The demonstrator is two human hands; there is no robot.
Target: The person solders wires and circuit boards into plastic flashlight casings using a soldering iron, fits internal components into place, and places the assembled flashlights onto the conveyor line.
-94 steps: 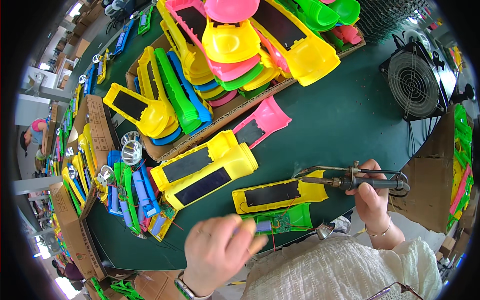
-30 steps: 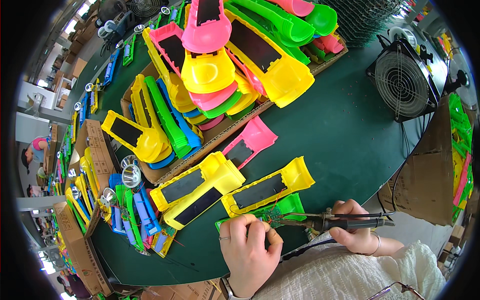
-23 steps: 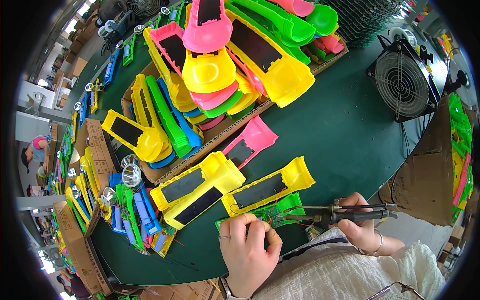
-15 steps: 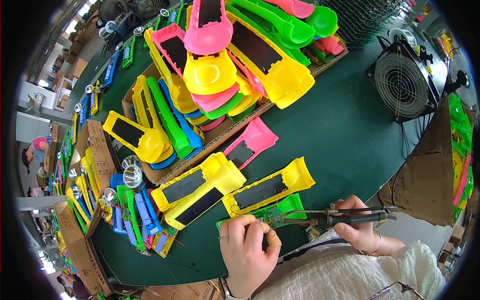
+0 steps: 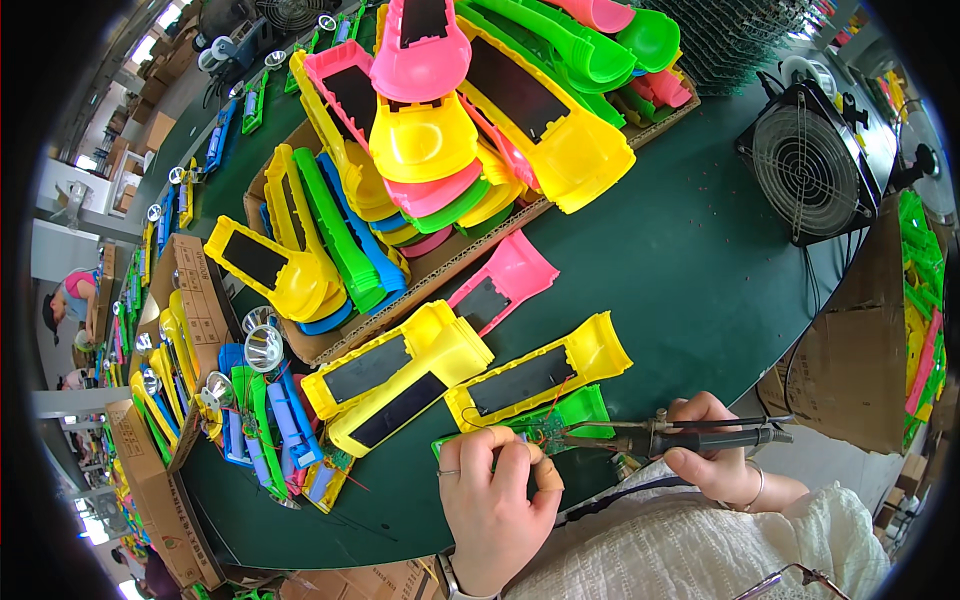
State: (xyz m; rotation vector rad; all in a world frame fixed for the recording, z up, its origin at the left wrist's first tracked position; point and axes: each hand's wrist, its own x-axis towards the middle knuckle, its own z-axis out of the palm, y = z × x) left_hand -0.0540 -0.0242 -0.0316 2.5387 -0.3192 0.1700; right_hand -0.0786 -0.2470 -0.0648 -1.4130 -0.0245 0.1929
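My right hand [image 5: 715,462] is wrapped round a black-handled soldering iron [image 5: 715,438]. Its metal tip points left at a small circuit board [image 5: 545,428] with thin red wires, on a green plastic housing [image 5: 585,408] near the table's front edge. My left hand [image 5: 498,505] is closed at the left of that board, fingertips pinched together; what they hold is hidden. Just beyond the green piece lies a yellow housing [image 5: 525,385] with a dark panel. Two more yellow housings [image 5: 390,385] overlap to its left, and a pink one [image 5: 505,280] lies behind.
A cardboard tray [image 5: 440,285] piled with coloured housings fills the back. At left lie blue and green assemblies [image 5: 270,420] with wires and round reflectors [image 5: 263,348]. A black fan [image 5: 805,165] stands at the right edge, above a cardboard box [image 5: 840,370].
Both hands and the soldering iron stay in nearly the same place. The view has shifted very slightly.
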